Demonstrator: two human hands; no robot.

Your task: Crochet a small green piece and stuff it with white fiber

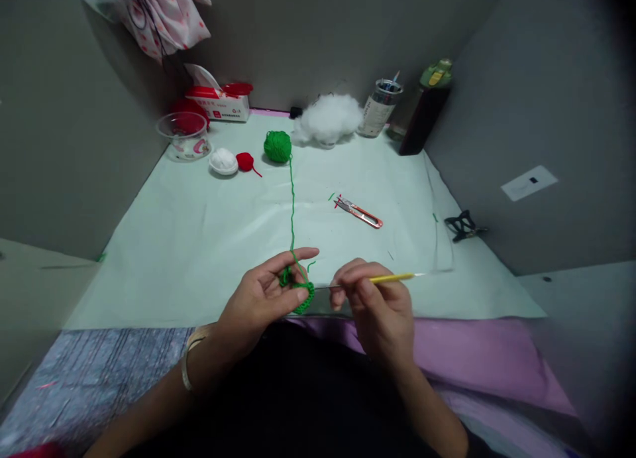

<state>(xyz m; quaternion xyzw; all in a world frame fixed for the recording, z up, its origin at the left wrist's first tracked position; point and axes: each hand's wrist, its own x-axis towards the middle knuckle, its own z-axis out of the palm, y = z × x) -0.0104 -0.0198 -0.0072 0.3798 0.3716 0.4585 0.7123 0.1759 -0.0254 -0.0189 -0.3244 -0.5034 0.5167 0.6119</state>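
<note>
Between the thumb and fingers of my left hand [263, 291] is a small green crochet piece [304, 301], with its index finger stretched out. Green yarn [292, 206] runs over that hand and back to a green yarn ball [277, 146]. In my right hand [376, 305] is a crochet hook [395, 278] with a yellow handle, pinched like a pen. Its thin metal shaft points left and reaches the edge of the green piece; whether the tip is inside a stitch I cannot tell.
Orange thread snips [358, 212] lie beyond my right hand. A white yarn ball [224, 161] and small red yarn ball [245, 161] sit back left, near a clear plastic tub [185, 140] and tissue box [218, 104]. White stuffing [330, 118], a pen jar [379, 108] and a bottle [426, 110] stand behind.
</note>
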